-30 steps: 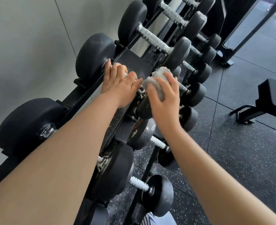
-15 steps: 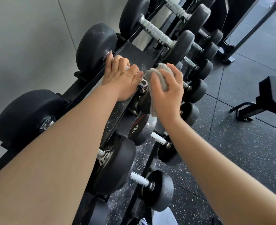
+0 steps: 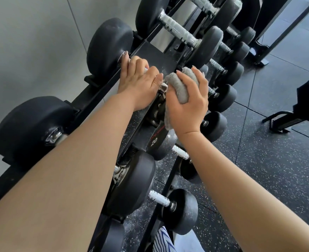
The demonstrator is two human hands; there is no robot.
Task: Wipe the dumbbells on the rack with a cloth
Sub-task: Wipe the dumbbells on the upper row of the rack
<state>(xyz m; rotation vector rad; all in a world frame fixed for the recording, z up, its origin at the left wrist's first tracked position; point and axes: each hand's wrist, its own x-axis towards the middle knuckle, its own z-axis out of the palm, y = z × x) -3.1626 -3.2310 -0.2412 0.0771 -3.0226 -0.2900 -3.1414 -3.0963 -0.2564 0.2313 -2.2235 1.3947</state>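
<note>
Right hand (image 3: 188,104) clutches a crumpled grey fleecy cloth (image 3: 179,86) against the near end of a black rubber-headed dumbbell (image 3: 108,50) on the top tier of the black steel rack (image 3: 161,55); left hand (image 3: 139,82) wraps round its knurled handle. Both forearms hide much of that tier. Below, a smaller dumbbell head (image 3: 161,142) reads "20". A black padded bench (image 3: 308,102) stands well apart.

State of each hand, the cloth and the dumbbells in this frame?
Left hand: grips the dumbbell by its handle.
Right hand: holds the cloth against that dumbbell's near end.
Cloth: bunched, one end hanging below the hand.
Dumbbell: lying on the rack, top tier.
20 dumbbell: racked on a lower tier.
</note>
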